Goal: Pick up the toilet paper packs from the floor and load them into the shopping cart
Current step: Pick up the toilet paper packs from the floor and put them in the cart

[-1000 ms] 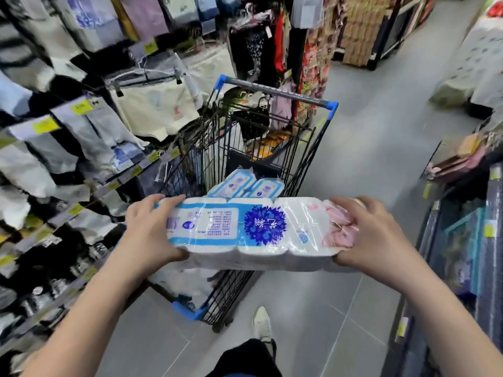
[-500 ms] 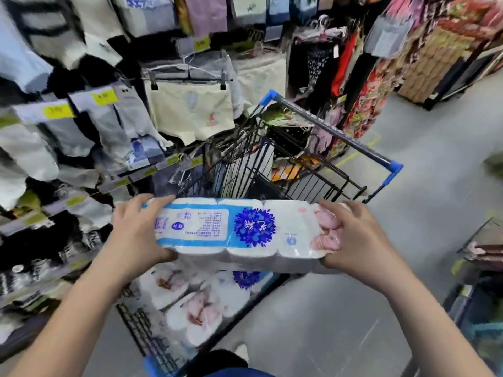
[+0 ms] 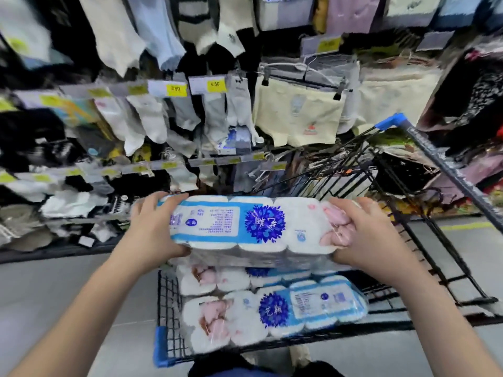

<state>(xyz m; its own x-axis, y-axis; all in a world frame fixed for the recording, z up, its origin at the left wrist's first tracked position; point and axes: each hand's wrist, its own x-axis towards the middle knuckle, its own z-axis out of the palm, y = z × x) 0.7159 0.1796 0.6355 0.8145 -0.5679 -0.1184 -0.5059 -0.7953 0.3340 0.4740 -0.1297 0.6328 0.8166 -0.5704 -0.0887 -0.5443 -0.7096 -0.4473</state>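
Note:
I hold a white toilet paper pack point(image 3: 245, 227) with a blue flower label level above the black wire shopping cart point(image 3: 424, 270). My left hand point(image 3: 152, 229) grips its left end and my right hand point(image 3: 364, 240) grips its right end. Under it, inside the cart basket, lie two more packs: one point(image 3: 272, 314) near the front rim and another point(image 3: 231, 277) behind it, partly hidden by the held pack.
The cart's blue handle point(image 3: 441, 161) runs up the right side. Racks of hanging socks point(image 3: 152, 123) and cream underwear point(image 3: 296, 115) fill the wall behind the cart. Grey tiled floor point(image 3: 68, 295) lies to the left and right.
My view has swung left and closer over the cart. The held pack now hangs above the basket, and the two packs inside show fully.

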